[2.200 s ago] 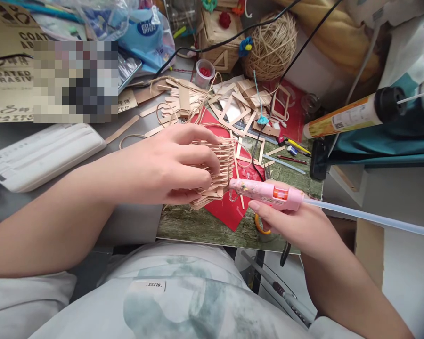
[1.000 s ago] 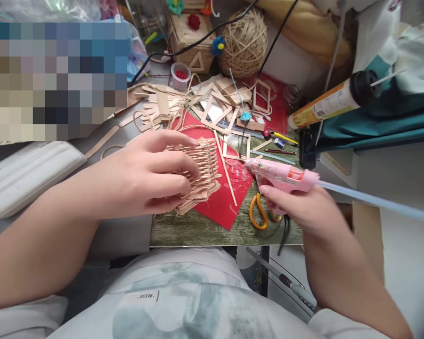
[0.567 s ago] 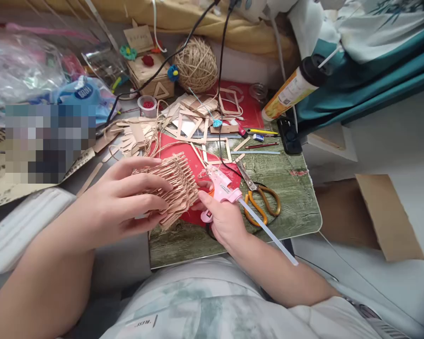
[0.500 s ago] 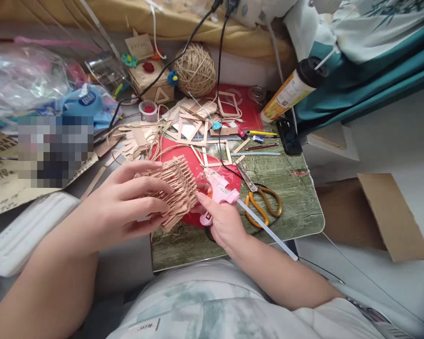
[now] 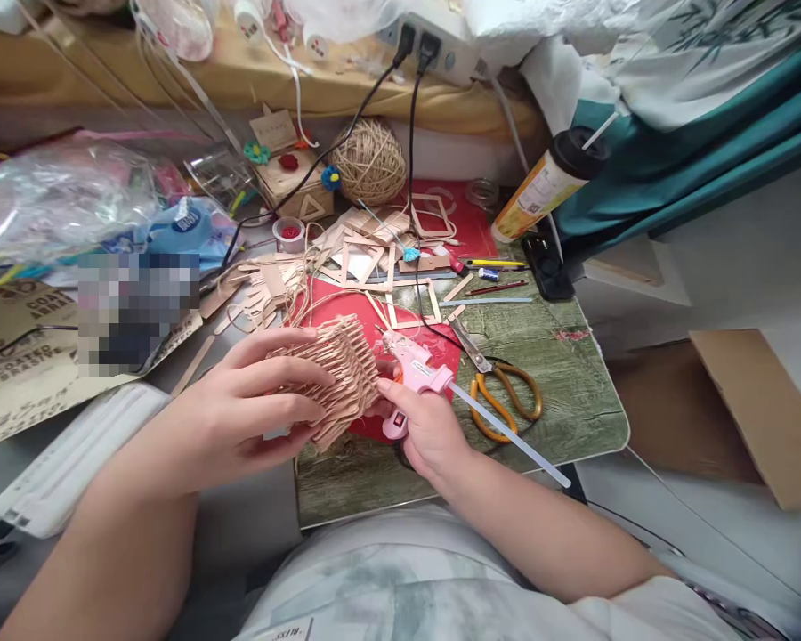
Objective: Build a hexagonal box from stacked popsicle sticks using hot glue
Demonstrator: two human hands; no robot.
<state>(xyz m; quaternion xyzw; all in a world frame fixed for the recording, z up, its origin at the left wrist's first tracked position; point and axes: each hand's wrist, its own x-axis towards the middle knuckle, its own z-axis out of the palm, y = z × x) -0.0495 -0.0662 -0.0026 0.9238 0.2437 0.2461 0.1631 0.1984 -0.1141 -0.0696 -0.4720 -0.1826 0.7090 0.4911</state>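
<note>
My left hand grips a structure of stacked wooden craft sticks from its left side, fingers spread over the layers. In my right hand is a pink hot glue gun, held by its handle, its nozzle pointing up and left. A long translucent glue stick juts from its back toward the lower right. My right thumb and fingers are right at the structure's right edge and seem to touch it. Both sit above a red sheet on the green wood-grain table.
Orange-handled scissors lie right of the glue gun. Behind are stick frames, a twine ball, a tilted drink cup and a black phone. Black cords cross the table. A white power strip lies at left.
The camera view has tilted up slightly, so things sit lower in the picture. Both hands keep their hold on the stick structure and the glue gun.
</note>
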